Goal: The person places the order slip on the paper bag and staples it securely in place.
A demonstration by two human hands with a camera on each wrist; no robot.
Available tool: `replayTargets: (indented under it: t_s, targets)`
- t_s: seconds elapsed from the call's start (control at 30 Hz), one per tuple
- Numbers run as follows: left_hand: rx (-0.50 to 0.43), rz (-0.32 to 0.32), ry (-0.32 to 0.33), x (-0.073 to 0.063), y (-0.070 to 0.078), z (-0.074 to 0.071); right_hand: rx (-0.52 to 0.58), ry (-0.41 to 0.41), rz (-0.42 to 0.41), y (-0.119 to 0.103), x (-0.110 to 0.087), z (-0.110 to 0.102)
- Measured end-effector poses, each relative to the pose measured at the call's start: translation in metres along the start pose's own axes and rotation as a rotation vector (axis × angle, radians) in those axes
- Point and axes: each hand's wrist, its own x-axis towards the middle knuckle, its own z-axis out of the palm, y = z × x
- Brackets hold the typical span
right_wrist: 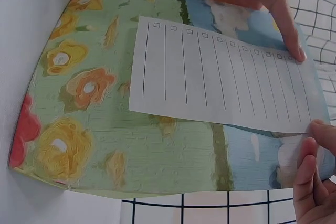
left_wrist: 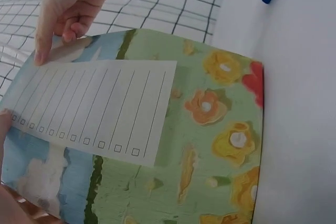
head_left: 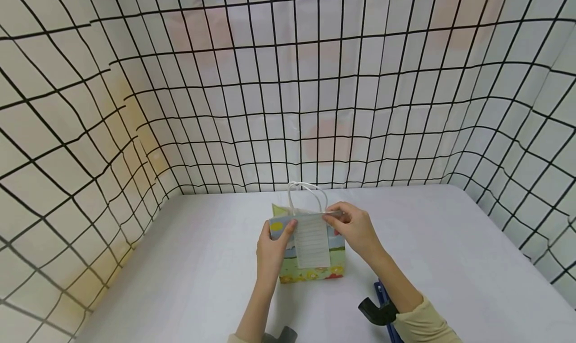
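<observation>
A paper gift bag (head_left: 310, 275) with painted flowers and white loop handles (head_left: 307, 184) stands upright on the table. Against its front lies a white lined checklist sheet (head_left: 312, 243), its top end near the bag's rim. My left hand (head_left: 272, 248) grips the bag's left side, thumb on the front by the sheet's upper corner, its other fingers mostly hidden behind. At the right of the rim, my right hand (head_left: 353, 228) pinches the bag's top edge, thumb at the sheet's other upper corner. The right wrist view shows the checkboxes and ruled lines on the sheet (right_wrist: 210, 77).
A long blue object (head_left: 381, 292) lies on the white table (head_left: 202, 273), partly under my right forearm. Black camera mounts (head_left: 378, 312) sit at the wrists. White walls with a black grid (head_left: 306, 93) enclose the table at the back and sides.
</observation>
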Motion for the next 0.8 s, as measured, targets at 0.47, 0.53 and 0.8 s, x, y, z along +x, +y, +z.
replayTargets:
  t_s: [0.47,0.53,0.8]
  targets:
    - [-0.167,0.235,0.068,0.007,0.003,-0.001,-0.027,0.011,-0.006,0.001,-0.003,0.000]
    - [-0.158,0.259,0.086,0.008,0.003,-0.001,-0.037,0.017,-0.006,0.001,-0.003,0.001]
    - [-0.134,0.332,0.109,0.012,0.003,-0.002,-0.089,0.043,0.001,-0.002,-0.005,0.002]
